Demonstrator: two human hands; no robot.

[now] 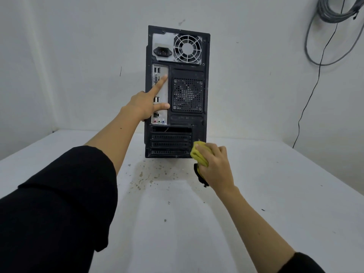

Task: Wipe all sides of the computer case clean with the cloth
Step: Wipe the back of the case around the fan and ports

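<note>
The left hand (145, 104) rests straight-fingered on the computer case (177, 91); the right hand (215, 166) clutches the cloth (199, 154) against its lower corner.

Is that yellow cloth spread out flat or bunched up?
Bunched up. The yellow cloth is wadded in the right hand, pressed against the computer case at its lower right corner.

The single head-worn view looks forward and down across a white table (256, 194) toward a wall corner, close behind both outstretched arms, with the upright computer case (197, 127) at twelve o'clock ahead.
</note>
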